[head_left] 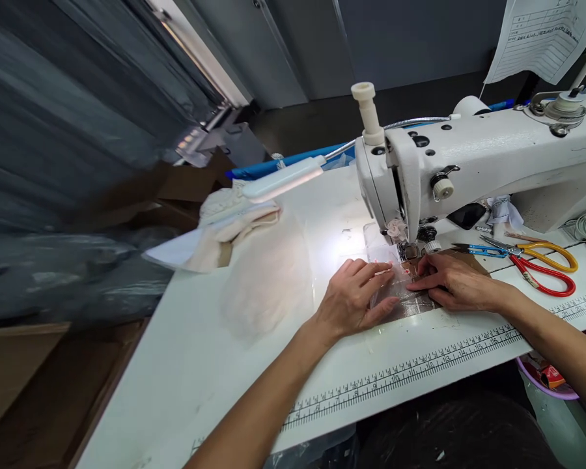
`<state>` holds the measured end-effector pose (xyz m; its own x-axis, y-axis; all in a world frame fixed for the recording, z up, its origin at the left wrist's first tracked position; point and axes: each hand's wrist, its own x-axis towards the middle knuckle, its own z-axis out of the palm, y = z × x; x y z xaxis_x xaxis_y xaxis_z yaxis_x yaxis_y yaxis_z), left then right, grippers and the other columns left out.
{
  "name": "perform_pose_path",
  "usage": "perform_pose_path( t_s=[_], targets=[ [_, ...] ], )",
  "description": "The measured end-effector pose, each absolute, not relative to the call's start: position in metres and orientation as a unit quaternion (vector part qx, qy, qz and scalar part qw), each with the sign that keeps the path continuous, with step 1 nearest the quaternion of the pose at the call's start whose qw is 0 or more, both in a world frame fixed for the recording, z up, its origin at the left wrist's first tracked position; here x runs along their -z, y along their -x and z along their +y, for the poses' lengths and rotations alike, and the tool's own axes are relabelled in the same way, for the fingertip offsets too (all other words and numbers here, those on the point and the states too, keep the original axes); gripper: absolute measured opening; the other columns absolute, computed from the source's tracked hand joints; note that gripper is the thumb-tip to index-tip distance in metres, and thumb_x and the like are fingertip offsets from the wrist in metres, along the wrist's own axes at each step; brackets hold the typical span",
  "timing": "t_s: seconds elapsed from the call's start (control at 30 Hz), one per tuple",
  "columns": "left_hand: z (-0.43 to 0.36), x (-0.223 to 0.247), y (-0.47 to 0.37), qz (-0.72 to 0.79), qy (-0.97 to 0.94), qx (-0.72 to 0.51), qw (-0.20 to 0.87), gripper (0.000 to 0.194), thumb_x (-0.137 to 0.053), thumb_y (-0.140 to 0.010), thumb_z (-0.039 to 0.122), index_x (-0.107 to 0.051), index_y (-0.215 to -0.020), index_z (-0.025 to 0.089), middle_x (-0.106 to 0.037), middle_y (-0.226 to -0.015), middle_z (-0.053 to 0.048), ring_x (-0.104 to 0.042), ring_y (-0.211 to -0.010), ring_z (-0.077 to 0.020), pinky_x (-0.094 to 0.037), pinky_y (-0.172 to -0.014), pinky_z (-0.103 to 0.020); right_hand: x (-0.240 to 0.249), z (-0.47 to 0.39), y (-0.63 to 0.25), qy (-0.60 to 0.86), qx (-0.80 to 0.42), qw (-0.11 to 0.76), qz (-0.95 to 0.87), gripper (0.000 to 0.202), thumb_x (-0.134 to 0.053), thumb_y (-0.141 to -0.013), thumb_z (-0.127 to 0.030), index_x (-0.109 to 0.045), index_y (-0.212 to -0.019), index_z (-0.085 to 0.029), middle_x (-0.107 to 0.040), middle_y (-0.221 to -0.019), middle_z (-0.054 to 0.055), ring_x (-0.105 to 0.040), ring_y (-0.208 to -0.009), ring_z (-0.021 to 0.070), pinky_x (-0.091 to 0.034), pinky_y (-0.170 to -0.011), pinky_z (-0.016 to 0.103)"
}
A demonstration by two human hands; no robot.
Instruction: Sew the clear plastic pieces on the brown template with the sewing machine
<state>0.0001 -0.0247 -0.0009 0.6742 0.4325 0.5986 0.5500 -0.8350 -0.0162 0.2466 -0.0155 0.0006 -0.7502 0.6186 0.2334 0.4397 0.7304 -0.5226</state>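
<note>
My left hand (356, 296) lies with its fingers stretched out over a thin sheer piece of fabric (391, 281), left of the sewing machine's presser foot (410, 253). At the foot's right, my right hand (452, 283) rests on the work with its index finger pointing left and other fingers bent. Both hands touch the work from above, and neither is closed round anything. A brown sheet (415, 306) shows beneath the sheer fabric. The white sewing machine (449, 163) stands just behind, its needle area partly hidden by a small gathered pink scrap (396, 229).
Scissors with red and yellow handles (542, 264) and blue thread snips (486, 251) lie right of my right hand. A pale fluffy heap (268, 286) and folded cream fabric (244, 231) are on the left. A lamp (283, 179) hangs behind. A ruler strip (400, 378) lines the front edge.
</note>
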Motion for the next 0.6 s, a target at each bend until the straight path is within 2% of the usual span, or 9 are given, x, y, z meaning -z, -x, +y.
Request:
perform_pose_path(
  t_s=[0.3,0.6],
  targets=[
    [-0.0218,0.0084,0.0018,-0.261,0.922,0.285,0.033,0.025,-0.044,-0.100,0.031,-0.056,-0.114,0.014,-0.068,-0.103,-0.013,-0.063,-0.086,-0.0216,-0.054,-0.068,-0.039,-0.0037,-0.0177,-0.2460,0.298,-0.200,0.196,-0.912,0.041,-0.055,-0.081,-0.005,-0.075,-0.110,-0.027,-0.063,-0.104,0.007,-0.055,-0.096,0.0194,-0.049,-0.084,0.033],
    [-0.0217,0.0086,0.0006,-0.258,0.923,0.284,0.033,0.022,-0.045,-0.100,0.028,-0.053,-0.115,0.014,-0.065,-0.102,-0.012,-0.062,-0.088,-0.0209,-0.056,-0.071,-0.039,-0.0034,-0.0178,-0.2456,0.300,-0.197,0.187,-0.914,0.041,-0.055,-0.082,-0.005,-0.074,-0.111,-0.027,-0.062,-0.105,0.008,-0.055,-0.097,0.0198,-0.049,-0.086,0.034]
  ],
)
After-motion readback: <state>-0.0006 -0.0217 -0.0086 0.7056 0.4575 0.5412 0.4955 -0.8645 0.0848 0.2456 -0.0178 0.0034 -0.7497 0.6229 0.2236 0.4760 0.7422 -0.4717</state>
